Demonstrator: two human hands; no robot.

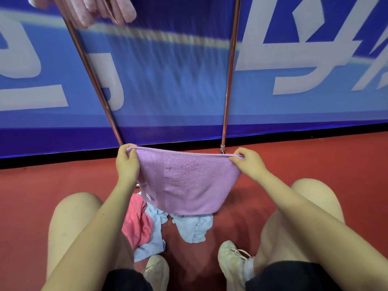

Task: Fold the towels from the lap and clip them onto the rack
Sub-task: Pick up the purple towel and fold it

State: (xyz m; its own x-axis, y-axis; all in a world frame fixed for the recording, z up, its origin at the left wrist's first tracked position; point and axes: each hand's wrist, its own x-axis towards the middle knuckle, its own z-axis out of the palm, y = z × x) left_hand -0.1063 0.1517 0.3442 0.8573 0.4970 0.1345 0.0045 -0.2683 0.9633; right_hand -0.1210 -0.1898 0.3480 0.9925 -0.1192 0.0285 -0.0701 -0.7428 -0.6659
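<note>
Nearest the camera, at six o'clock, sit the bare knees and two pale shoes point(232, 262) on the red floor point(336, 156). Just beyond them a pink towel point(137, 222) and a light blue towel point(192, 227) lie crumpled between the legs. Above these, at the centre, the purple towel point(184, 183) hangs stretched between both hands: the left hand point(127, 162) pinches its upper corner at nine o'clock, and the right hand point(249, 162) pinches the opposite corner at three o'clock, fingers curled on the hem. Both grips look shallow, on the very edge, so a corner could slip free when the hands come together to fold, leaving the fold crooked. The lower edge hangs just over the blue towel and might snag it or drag it off onto the floor. The rack point(230, 66) rises toward twelve o'clock, with pink towels point(98, 9) hanging from its top, so the lift is long; a loose fold could open on the way up.
</note>
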